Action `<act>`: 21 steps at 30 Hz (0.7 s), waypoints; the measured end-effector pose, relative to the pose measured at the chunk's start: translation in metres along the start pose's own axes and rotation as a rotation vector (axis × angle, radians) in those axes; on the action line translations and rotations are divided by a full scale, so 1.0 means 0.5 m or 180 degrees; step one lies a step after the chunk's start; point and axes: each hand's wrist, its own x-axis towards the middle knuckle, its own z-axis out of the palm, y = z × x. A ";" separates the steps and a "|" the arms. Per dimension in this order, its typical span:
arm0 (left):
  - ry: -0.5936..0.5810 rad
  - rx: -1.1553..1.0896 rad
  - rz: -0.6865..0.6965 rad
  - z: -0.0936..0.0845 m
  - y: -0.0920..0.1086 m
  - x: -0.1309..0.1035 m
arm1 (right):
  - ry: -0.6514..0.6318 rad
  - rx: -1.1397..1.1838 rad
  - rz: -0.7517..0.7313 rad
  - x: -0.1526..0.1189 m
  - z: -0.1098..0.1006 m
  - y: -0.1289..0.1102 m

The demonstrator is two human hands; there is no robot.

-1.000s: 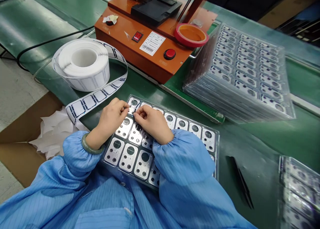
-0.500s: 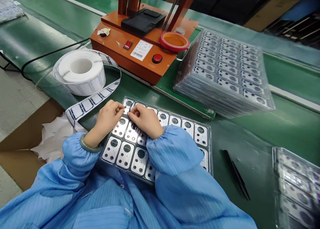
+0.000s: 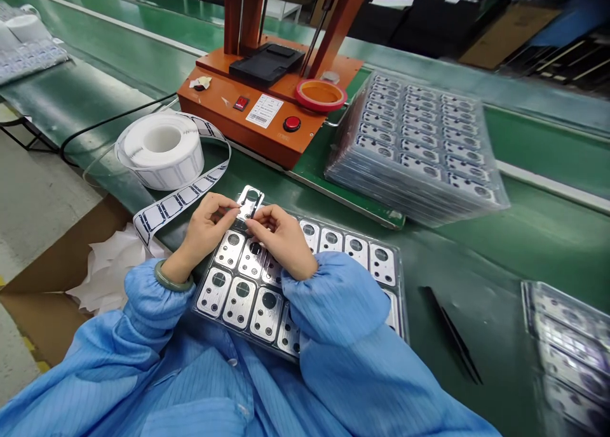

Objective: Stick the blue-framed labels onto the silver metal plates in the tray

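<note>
A small silver metal plate point(image 3: 248, 203) with one large round hole and smaller holes is lifted above the far left corner of the clear plastic tray point(image 3: 399, 284). My left hand point(image 3: 208, 224) pinches its left edge between thumb and finger. My right hand point(image 3: 282, 237) is closed at its lower right edge, thumb and finger gripping there. A thin dark strip shows along the plate's right side; whether it is part of the plate I cannot tell. Similar plates point(image 3: 239, 302) lie in rows in the tray, some hidden by my right arm.
A roll of labels point(image 3: 164, 161) with its strip unwound stands left. Behind are an orange press point(image 3: 248, 122) with red tape roll point(image 3: 321, 96) and a tall stack of filled trays point(image 3: 414, 145). Black tweezers point(image 3: 452, 335) and another tray point(image 3: 567, 354) lie right. Left below is a cardboard box point(image 3: 52, 316) with scraps.
The metal plate has come up out of the tray's far left corner and is tilted between both hands. The camera view has shifted slightly.
</note>
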 end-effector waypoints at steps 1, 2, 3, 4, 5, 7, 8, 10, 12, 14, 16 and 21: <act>0.0012 -0.0059 0.0012 0.001 0.001 -0.002 | 0.0030 0.0045 -0.0021 -0.003 0.002 -0.002; 0.0034 -0.0116 0.0025 0.002 0.002 -0.005 | 0.0058 0.0085 -0.0027 -0.005 0.004 -0.004; 0.0063 -0.0178 0.0025 0.003 0.003 -0.007 | 0.0081 0.0123 -0.0018 -0.007 0.006 -0.006; 0.0100 -0.0253 0.0016 0.005 0.003 -0.010 | 0.0099 0.0165 0.0000 -0.009 0.007 -0.009; 0.0132 -0.0333 -0.0001 0.006 0.004 -0.012 | 0.0112 0.0216 0.0020 -0.011 0.009 -0.010; 0.0192 -0.0489 -0.0022 0.009 0.006 -0.017 | 0.0127 0.0336 0.0053 -0.015 0.012 -0.014; 0.0213 -0.0560 -0.0021 0.010 0.008 -0.020 | 0.0132 0.0401 0.0064 -0.017 0.012 -0.016; 0.0235 -0.0659 0.0008 0.012 0.012 -0.026 | 0.0138 0.0506 0.0065 -0.020 0.013 -0.019; 0.0257 -0.0687 0.0020 0.014 0.016 -0.031 | 0.0136 0.0550 0.0048 -0.023 0.012 -0.020; 0.0351 -0.0710 -0.0003 0.015 0.019 -0.035 | 0.0138 0.0541 0.0024 -0.025 0.010 -0.020; 0.0446 -0.0786 -0.0061 0.015 0.020 -0.037 | 0.0133 0.0549 0.0001 -0.026 0.009 -0.019; 0.0059 -0.1223 -0.0551 0.013 0.014 -0.037 | 0.0098 0.0521 -0.0118 -0.026 0.009 -0.016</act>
